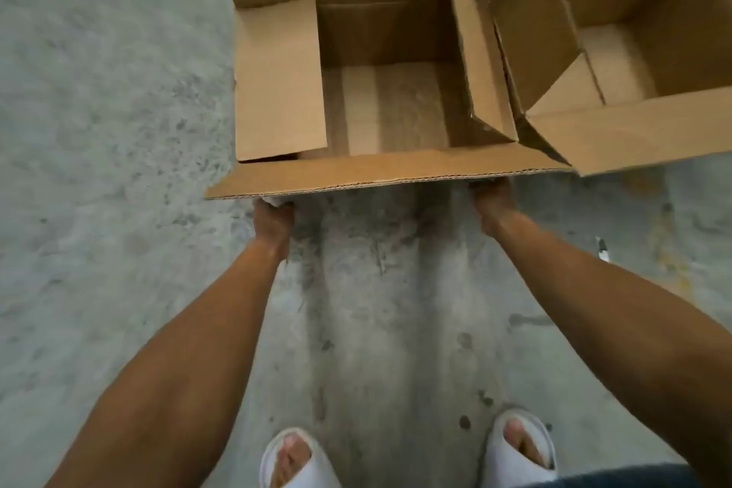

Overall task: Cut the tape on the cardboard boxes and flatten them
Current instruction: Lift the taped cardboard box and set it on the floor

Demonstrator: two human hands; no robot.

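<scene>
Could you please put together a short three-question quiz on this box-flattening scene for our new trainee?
1. True or false: both hands reach under the near flap of the open brown cardboard box in the middle of the view.
2. Multiple choice: the second open brown cardboard box stands (A) to the left of the first, (B) to its right, touching it, (C) inside it.
3. Short answer: what shows through the bottom of the middle box?

Key
1. True: the left hand and the right hand both go under that flap, their fingers hidden.
2. B.
3. The grey concrete floor, between bottom flaps that are already open.
</scene>
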